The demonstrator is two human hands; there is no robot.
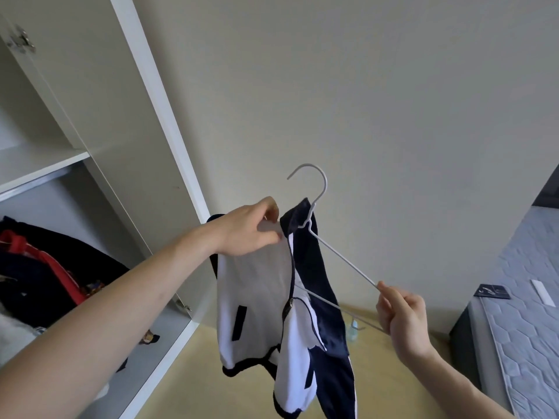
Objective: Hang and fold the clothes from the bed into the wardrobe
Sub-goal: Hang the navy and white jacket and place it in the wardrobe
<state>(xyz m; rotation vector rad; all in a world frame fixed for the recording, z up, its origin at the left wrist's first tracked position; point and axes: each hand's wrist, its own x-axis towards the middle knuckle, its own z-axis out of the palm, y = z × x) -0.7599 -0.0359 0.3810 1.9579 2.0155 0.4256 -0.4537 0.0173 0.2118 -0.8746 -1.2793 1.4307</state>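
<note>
1. Head view: the left hand pinches the white shoulder of the jacket near its collar, fingers curled on the cloth.
2. The right hand grasps the outer end of the hanger, fingers closed round the thin white wire.
3. The hanger is tilted, its hook up beside the collar and its free arm sloping down to the right hand; the other arm is inside the jacket, out of sight.
4. The jacket is white in front with navy sleeves, collar and hem; it hangs in the air between the two hands, in front of the wall and above the floor.
5. The wardrobe stands open at left, with a shelf above and dark and red clothes piled in the lower compartment.
6. The bed is at right, showing a quilted grey mattress with a dark card and a white strip lying on it.
</note>
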